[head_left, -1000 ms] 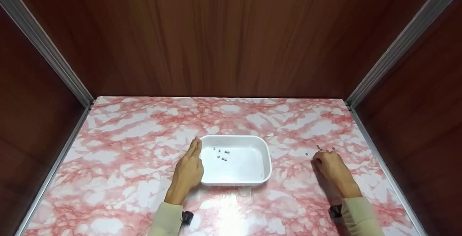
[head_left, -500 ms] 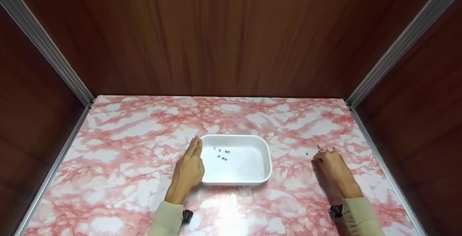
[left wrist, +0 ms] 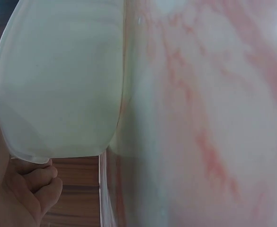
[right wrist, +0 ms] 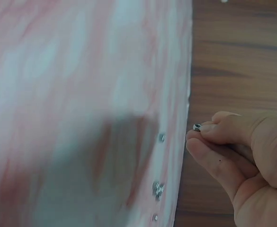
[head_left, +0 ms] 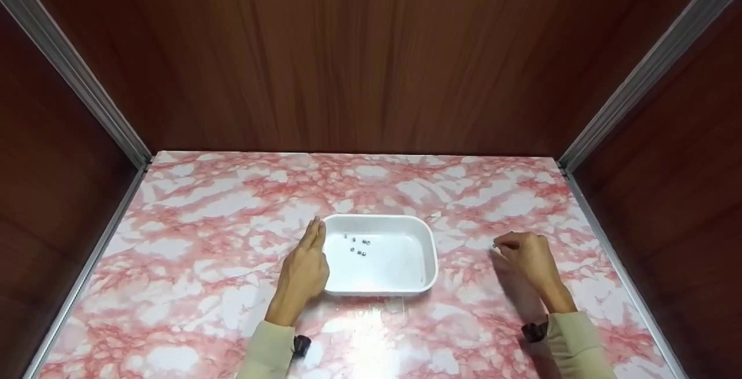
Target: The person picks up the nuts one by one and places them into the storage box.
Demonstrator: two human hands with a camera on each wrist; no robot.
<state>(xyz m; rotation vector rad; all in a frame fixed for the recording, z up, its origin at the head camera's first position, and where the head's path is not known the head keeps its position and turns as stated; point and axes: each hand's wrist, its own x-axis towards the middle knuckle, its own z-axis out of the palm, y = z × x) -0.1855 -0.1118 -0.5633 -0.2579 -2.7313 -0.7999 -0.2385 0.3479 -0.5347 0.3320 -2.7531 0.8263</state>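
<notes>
Evidently, the right hand's (head_left: 530, 257) grip pinches a nut (right wrist: 197, 127) over the tabletop (head_left: 203, 298); the tray (head_left: 400, 274) lies well to its left, long axis running left to right, the left hand's (head_left: 304, 266) extended fingers against its left end.

Person, both hands bare: left hand (head_left: 304, 266), right hand (head_left: 532, 257). Pale khaki-beige long left sleeve (head_left: 268, 351), plain cloth, cuff ending at wrist. Matching pale khaki-beige right sleeve (head_left: 582, 349), nearer the right edge of the red-and-white marbled tabletop (head_left: 203, 309), with soft creases below cuff. Small black blocky left wrist unit (head_left: 301, 346), thumb side, by cuff. Similar black right wrist unit (head_left: 534, 332), also thumb side; finer detail too small. Right-wrist view: short thumbnail (right wrist: 207, 127), tiny dark speck (right wrist: 219, 161) on one finger.
</notes>
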